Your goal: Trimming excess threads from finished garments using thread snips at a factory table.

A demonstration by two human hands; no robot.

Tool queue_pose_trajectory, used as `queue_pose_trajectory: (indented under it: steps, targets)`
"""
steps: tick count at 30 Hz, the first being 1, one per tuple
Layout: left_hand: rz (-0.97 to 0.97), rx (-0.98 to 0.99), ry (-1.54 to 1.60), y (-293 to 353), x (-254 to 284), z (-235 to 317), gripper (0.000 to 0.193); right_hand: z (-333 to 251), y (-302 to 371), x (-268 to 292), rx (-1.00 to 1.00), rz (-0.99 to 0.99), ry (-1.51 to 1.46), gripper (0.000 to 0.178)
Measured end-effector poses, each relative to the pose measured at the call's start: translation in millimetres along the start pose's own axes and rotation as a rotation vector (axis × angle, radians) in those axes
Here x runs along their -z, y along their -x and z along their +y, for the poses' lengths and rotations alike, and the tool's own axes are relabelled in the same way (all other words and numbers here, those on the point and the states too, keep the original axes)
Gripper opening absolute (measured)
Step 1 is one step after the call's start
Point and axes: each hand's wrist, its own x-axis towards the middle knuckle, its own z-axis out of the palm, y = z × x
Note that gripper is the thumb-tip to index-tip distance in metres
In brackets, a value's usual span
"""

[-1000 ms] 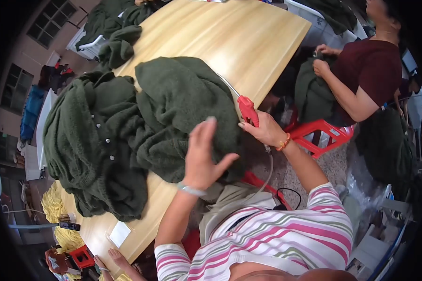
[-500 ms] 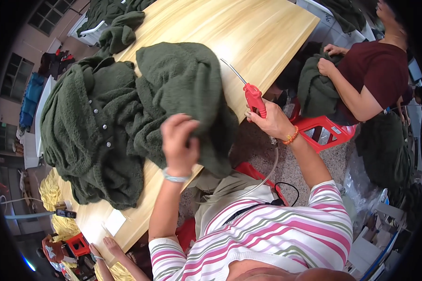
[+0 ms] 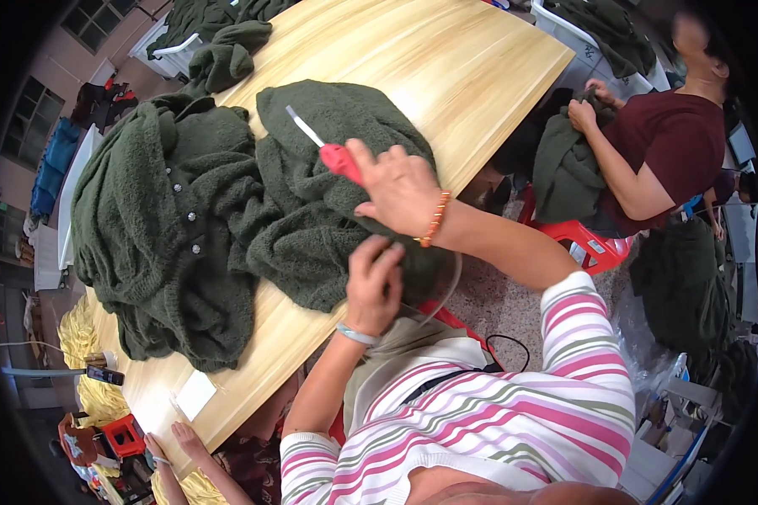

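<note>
In my right hand (image 3: 400, 189) is a red air blow gun (image 3: 342, 162) with a thin metal nozzle, pointing away over a dark green knit garment (image 3: 328, 126). That garment lies bunched on the table, its near part hanging off the edge. My left hand (image 3: 374, 286) is at the garment's near edge with curled fingers, closed on a fold. To the left lies another heap of dark green knitwear (image 3: 168, 278), with a row of shiny buttons showing. A pale hose (image 3: 446, 295) hangs below my right wrist.
The wooden table (image 3: 446, 50) stretches away from me. A person (image 3: 674, 151) at the right handles dark green knitwear beside a red stool (image 3: 585, 244). Another person's hands (image 3: 177, 442) rest at the table's near left edge, by a white paper (image 3: 195, 396). White bins (image 3: 177, 59) stand beyond.
My right hand has swung left with the blow gun, from beside the garment to over it. My left hand has moved right and down to the garment's near edge. The garment's folds have shifted.
</note>
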Motion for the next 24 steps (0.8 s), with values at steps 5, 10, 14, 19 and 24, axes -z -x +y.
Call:
queue_pose_trajectory:
  steps: [5, 10, 14, 19, 24]
  targets:
    - [-0.055, 0.277, -0.387, -3.0, 24.6, -33.9, 0.062, -28.1, -49.8, -48.7, 0.093, -0.034, 0.166, 0.082]
    - [-0.123, 0.416, -0.595, -12.5, 35.1, -61.0, 0.066, 7.9, -110.3, -79.8, -0.102, 0.039, -0.004, 0.026]
    - [-0.047, 0.608, -0.701, -13.5, 61.5, -103.3, 0.060, 60.5, -146.0, -33.1, -0.151, 0.095, -0.798, 0.031]
    - [-0.054, 0.597, -0.659, -2.7, 81.4, -125.8, 0.060, 161.4, -90.8, 20.5, -0.419, 0.248, -1.341, 0.029]
    - [-0.127, 0.527, -0.773, -22.1, 62.7, -88.2, 0.053, 211.7, 12.8, -49.5, -0.884, 0.043, -1.003, 0.039]
